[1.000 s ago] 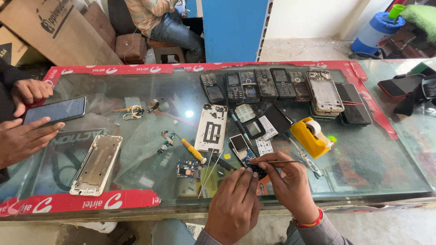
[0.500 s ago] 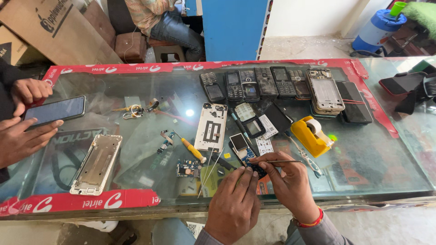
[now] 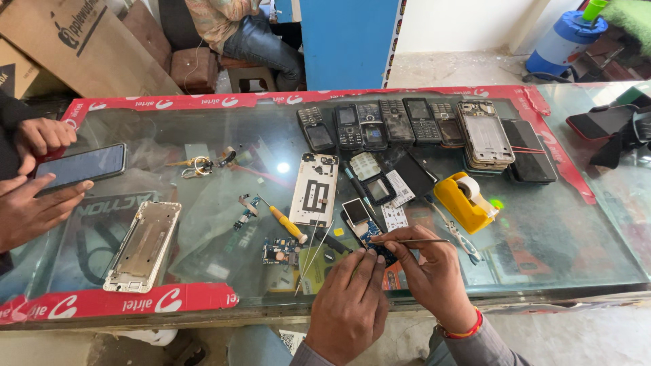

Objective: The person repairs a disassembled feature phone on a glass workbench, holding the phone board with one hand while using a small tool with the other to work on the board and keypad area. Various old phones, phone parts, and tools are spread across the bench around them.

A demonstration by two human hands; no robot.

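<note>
My left hand (image 3: 349, 301) and my right hand (image 3: 427, 274) are together at the near edge of a glass counter (image 3: 203, 169). The right hand pinches a thin metal pair of tweezers (image 3: 417, 241) lying sideways. Its tips are at a small blue phone circuit board (image 3: 369, 236) with a little screen on it. The left hand's fingers press on that board from the near side. A yellow-handled screwdriver (image 3: 285, 224) and a small loose circuit board (image 3: 279, 251) lie just left of my hands. A white phone back plate (image 3: 314, 189) is beyond them.
A row of several old keypad phones (image 3: 380, 123) and a stack of phone frames (image 3: 485, 135) line the far edge. A yellow tape dispenser (image 3: 464, 201) sits right. A silver phone frame (image 3: 142, 245) lies left. Another person's hands (image 3: 34, 207) hold a smartphone (image 3: 85, 166).
</note>
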